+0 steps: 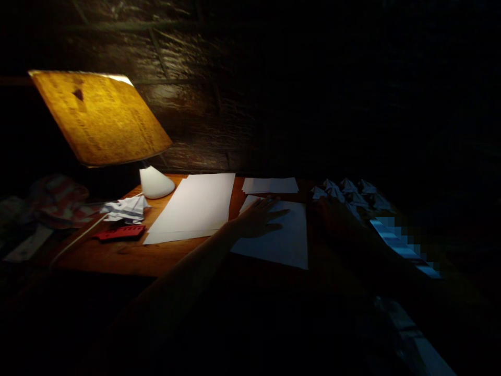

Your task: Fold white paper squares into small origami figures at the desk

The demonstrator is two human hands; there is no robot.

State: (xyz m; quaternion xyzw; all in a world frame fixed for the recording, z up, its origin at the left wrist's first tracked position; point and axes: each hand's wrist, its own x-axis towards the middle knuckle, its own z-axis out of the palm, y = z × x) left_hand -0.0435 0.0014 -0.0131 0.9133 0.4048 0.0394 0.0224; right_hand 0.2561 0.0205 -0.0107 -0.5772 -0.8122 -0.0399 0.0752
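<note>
My left hand [260, 218] lies flat with its fingers spread on a sheet of white paper [287, 245] in the middle of the wooden table. In deep shadow, my right hand [332, 215] reaches beside a group of several small folded paper pieces [354, 198] on the right. Its fingers are too dark to make out, so any hold on a piece is hidden. Left of my left hand lies a stack of large white sheets [199, 206]. Smaller paper sheets [270, 185] are by the wall, just beyond the sheet under my hand.
A lit lamp with a yellow shade [102, 120] and white base [155, 183] stands at the back left. Near it are a crumpled, folded paper [127, 208], a red flat object [122, 234] and a cord [78, 241]. Striped cloth [58, 201] lies at far left.
</note>
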